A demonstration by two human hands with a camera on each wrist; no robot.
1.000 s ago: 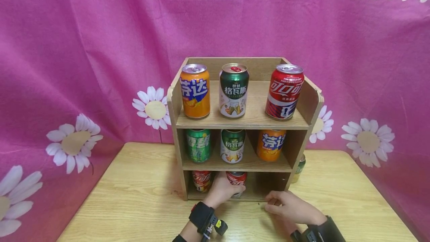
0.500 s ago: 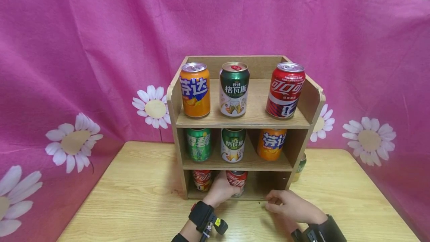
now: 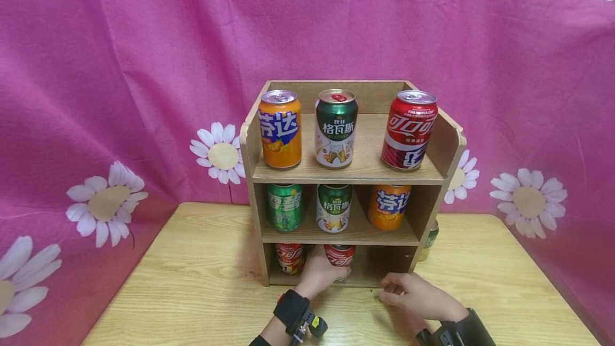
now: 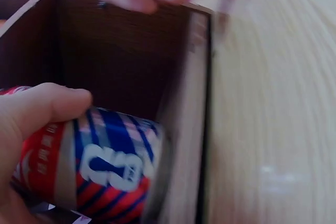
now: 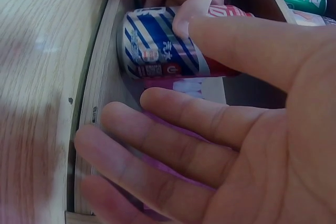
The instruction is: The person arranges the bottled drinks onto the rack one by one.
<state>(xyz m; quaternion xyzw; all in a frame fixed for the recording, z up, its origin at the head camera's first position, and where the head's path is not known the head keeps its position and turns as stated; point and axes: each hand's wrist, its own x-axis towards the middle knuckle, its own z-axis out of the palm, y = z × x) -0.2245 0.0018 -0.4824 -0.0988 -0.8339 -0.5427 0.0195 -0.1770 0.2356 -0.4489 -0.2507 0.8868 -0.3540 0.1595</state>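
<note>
On the bottom shelf of a small wooden rack (image 3: 346,179), my left hand (image 3: 318,273) grips a red cola can (image 3: 340,254) in the middle spot. Its thumb lies across the front of the can, and the left wrist view shows the can's blue-and-red striped lower part (image 4: 113,163) near the shelf's front lip. Another red can (image 3: 290,258) stands to the left, partly covered by this hand in the right wrist view. My right hand (image 3: 418,295) is held with fingers apart and nothing in them, just in front of the rack's lower right corner.
The middle shelf bears a green can (image 3: 285,207), a green-and-white can (image 3: 333,208) and an orange can (image 3: 389,207). Three more cans stand on top, including an orange can (image 3: 280,130). Behind the rack's right side, another can (image 3: 427,242) shows partly on the table (image 3: 202,276).
My left hand stays round the cola can, which has shifted only very slightly. The right hand has kept its place in front of the rack.
</note>
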